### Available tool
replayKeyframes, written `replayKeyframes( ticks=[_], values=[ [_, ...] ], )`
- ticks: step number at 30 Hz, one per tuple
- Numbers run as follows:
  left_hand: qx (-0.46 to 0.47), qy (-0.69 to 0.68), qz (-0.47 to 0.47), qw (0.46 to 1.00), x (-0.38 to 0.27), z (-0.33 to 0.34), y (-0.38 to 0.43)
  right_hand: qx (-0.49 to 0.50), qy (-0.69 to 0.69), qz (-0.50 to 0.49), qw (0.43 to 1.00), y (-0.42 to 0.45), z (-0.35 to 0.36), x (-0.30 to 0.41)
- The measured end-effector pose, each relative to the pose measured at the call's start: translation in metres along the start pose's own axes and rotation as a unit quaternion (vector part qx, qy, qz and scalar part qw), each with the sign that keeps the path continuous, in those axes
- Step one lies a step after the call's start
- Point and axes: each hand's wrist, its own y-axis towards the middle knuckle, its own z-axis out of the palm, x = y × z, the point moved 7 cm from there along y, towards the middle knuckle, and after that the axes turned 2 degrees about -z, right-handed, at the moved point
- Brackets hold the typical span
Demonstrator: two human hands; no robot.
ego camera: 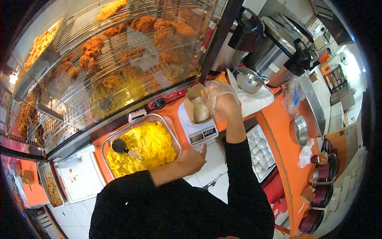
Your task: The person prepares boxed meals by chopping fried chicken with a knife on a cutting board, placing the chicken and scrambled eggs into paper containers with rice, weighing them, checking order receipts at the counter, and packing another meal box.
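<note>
A brown paper food box [188, 107] stands on a white digital kitchen scale [193, 128], with a white lump [200, 111] inside that looks like rice. My right hand [222, 97], in a clear plastic glove, is at the right side of the box. Its fingertips are partly hidden; some yellow food shows beside them. My left hand [191, 162] is bare and holds nothing. Its index finger points towards the scale's front edge, the other fingers curled. Left of the scale, a clear tub [178, 139] is filled with yellow mash [158, 136], and a black measuring scoop [119, 146] rests on the mash.
Behind the orange counter [176, 115] rises a glass warmer with fried chicken [89, 53] on racks. A steel bowl [249, 79] and large steel cookers [271, 44] stand at the right. Lower right, a white tray [270, 170] holds several wrapped white lumps. A white cutting board [79, 173] lies left.
</note>
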Motion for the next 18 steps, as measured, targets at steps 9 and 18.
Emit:
replayKeyframes(
  ticks=[9, 18],
  values=[
    [-0.032, -0.062, -0.126, 0.99, -0.002, 0.031, 0.059, -0.049, 0.05, -0.001, 0.998, -0.022, 0.0, -0.018],
    [-0.045, -0.04, -0.119, 0.991, 0.006, 0.037, 0.064, -0.056, 0.038, -0.037, 0.997, -0.015, 0.011, -0.02]
  ],
)
